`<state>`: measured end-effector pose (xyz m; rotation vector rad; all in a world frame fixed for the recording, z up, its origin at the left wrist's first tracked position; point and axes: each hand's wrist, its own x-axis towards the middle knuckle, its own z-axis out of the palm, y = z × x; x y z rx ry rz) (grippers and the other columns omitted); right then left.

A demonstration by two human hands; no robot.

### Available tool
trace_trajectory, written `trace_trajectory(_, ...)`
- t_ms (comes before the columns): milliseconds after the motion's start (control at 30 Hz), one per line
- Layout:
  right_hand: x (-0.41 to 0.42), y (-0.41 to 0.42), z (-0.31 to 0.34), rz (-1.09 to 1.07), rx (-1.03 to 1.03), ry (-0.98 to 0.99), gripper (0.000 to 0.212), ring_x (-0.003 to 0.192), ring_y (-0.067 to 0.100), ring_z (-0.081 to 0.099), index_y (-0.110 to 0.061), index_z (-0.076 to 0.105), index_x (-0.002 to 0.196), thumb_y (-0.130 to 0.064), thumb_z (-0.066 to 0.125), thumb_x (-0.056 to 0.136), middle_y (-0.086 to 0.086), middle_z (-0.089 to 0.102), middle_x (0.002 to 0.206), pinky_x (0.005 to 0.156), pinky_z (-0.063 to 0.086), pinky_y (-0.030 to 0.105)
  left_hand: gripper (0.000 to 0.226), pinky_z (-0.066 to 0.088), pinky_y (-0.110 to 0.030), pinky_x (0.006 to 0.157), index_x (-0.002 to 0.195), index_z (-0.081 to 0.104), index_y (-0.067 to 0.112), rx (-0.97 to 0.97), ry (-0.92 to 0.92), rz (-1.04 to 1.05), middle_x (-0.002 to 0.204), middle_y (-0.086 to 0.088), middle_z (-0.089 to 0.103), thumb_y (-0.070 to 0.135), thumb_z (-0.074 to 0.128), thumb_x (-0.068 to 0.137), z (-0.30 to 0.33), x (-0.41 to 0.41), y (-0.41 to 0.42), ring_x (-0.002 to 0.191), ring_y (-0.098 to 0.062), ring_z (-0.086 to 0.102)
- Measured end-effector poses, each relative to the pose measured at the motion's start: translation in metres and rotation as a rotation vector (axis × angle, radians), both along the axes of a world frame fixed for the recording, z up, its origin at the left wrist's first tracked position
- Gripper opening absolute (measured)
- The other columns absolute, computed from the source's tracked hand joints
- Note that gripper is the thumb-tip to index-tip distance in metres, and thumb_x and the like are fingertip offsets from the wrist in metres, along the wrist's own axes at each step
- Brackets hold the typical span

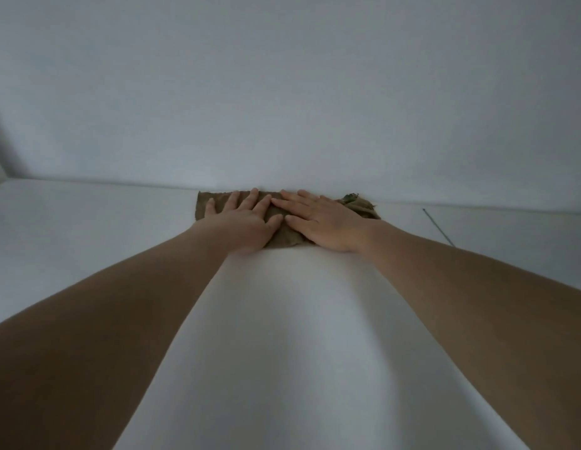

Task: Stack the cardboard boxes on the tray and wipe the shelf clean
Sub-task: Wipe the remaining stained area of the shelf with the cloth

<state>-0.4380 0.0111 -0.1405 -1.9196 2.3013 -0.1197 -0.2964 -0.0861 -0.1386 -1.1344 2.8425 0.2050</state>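
Left hand and right hand flat on brown cloth, white shelf, back wall just behind

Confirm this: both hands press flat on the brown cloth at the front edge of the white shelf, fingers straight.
Not quite. The head view shows the brown cloth lying at the back of the white shelf, against the rear wall, not at the front edge. The rest holds: the left hand and right hand press flat on it, fingers straight.

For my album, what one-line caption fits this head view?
Both hands, left and right, press a brown cloth flat against the back of a white shelf.
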Motion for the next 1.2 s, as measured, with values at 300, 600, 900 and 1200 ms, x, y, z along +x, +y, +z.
trace_trajectory(300,-0.056,0.068,-0.001,-0.134,0.002,0.020,0.048,0.149,0.009,-0.001,-0.048,0.007,0.150,-0.047,0.017,0.104,-0.019,0.000,0.161,0.121,-0.003,0.040,0.061,-0.006,-0.055,0.116,0.151,-0.002,0.033,0.018,0.021,-0.105,0.159,0.010,-0.010,0.057,0.011,0.097,0.001,-0.063,0.058,0.147,-0.019,-0.010)
trace_trajectory(600,-0.060,0.105,-0.001,-0.236,0.027,0.047,0.047,0.149,0.011,-0.003,-0.058,0.003,0.146,-0.054,0.015,0.101,-0.023,-0.003,0.160,0.119,-0.007,0.050,0.061,-0.009,-0.054,0.115,0.151,-0.005,0.034,0.035,0.000,-0.138,0.159,0.011,-0.012,0.058,0.009,0.096,0.002,-0.069,0.092,0.147,-0.018,-0.012)
trace_trajectory(900,-0.016,0.143,-0.003,-0.291,0.020,0.015,0.047,0.149,0.011,-0.001,-0.060,0.003,0.145,-0.056,0.014,0.099,-0.025,-0.002,0.159,0.119,-0.004,0.050,0.060,-0.009,-0.055,0.115,0.151,-0.005,0.034,0.034,-0.009,-0.199,0.159,0.012,-0.012,0.057,0.008,0.097,0.004,-0.026,0.125,0.147,-0.017,-0.011)
trace_trajectory(1200,0.061,0.193,-0.003,-0.321,0.014,0.006,0.047,0.149,0.011,-0.002,-0.057,0.002,0.146,-0.054,0.015,0.100,-0.025,-0.003,0.159,0.119,-0.003,0.050,0.061,-0.006,-0.057,0.115,0.152,-0.003,0.034,0.026,0.006,-0.253,0.159,0.011,-0.010,0.057,0.009,0.097,0.001,0.043,0.164,0.147,-0.019,-0.010)
